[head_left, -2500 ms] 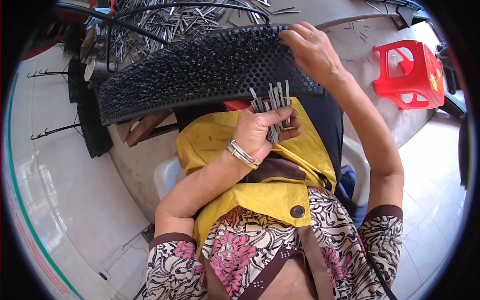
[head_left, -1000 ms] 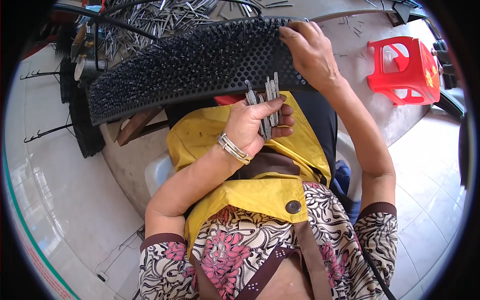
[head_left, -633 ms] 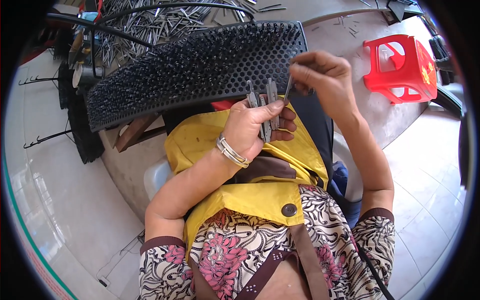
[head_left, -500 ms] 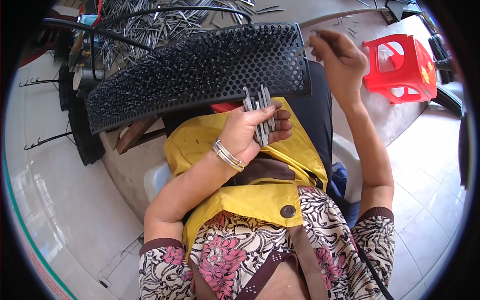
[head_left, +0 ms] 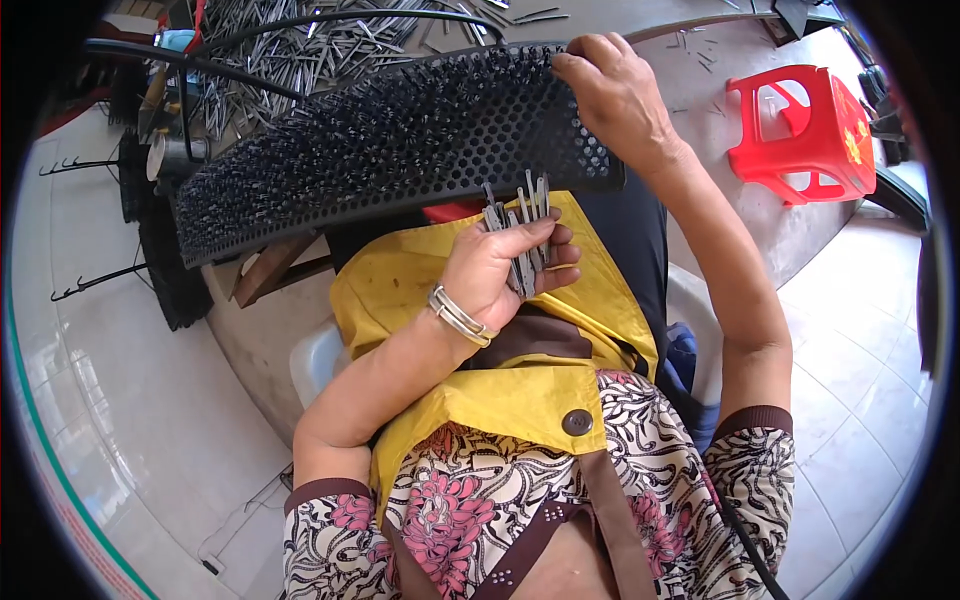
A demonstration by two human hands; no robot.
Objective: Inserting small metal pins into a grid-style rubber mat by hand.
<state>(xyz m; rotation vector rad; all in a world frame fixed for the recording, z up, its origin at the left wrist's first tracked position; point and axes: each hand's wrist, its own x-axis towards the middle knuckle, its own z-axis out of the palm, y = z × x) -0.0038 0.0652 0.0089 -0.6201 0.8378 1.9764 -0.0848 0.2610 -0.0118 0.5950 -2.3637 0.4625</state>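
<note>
My left hand (head_left: 478, 268) is closed round a bundle of thin grey metal strips (head_left: 524, 262), the thumb pressed over them. The strips stick up past the fingers just in front of a long black perforated rack (head_left: 520, 135). Small dark pieces (head_left: 330, 140) stand upright in the rack's holes, packed closely across its left and far parts. At the rack's far right corner is my right hand (head_left: 620, 100), fingers bent and pinched together over the holes. Whatever sits between those fingertips is hidden.
A heap of loose metal strips (head_left: 270, 75) covers the table (head_left: 610, 20) behind the rack. Black bars (head_left: 350, 17) arch over it. A red plastic stool (head_left: 800, 130) stands to the right. A metal cup (head_left: 168, 157) and black hooks (head_left: 95, 283) are at left.
My right hand has moved left from beyond the rack's right end onto its far right corner. The left hand keeps its hold on the strips, hardly shifting.
</note>
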